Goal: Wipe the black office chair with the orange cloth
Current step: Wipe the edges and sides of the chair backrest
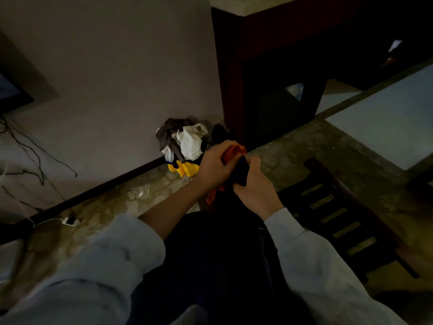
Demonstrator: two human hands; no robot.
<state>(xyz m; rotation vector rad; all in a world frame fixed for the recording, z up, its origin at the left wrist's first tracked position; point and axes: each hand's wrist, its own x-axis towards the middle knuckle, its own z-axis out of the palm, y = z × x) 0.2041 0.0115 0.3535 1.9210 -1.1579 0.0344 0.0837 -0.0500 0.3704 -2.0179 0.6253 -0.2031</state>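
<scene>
Fingers (226,147) of the left hand (214,166) were curled tight round the orange cloth (234,150), bunching it against a raised part of the black office chair (241,173). The right hand (255,186) was wrapped round that same black part just beside it, steadying it. Which part of the chair it was, the gloom would not let me say. Cloth on chair, both hands close together, and that's a wipe in hand, by my reading!

Trouble could come two ways. Bunched that small, the cloth might have slid off the narrow edge and left bare fingers rubbing the chair. And if the right hand's hold loosened, the chair might have swung or rolled away under the push.

The count: one cloth, one chair, two hands, both pale sleeves pushed back.

Beyond them, one heap of clothes and bags (185,141) sat against the wall, with one dark wooden desk (230,66) just right of it. One slatted wooden frame (339,219) lay on the floor (140,195) to the right, and loose cables (30,148) trailed down the wall at far left.
</scene>
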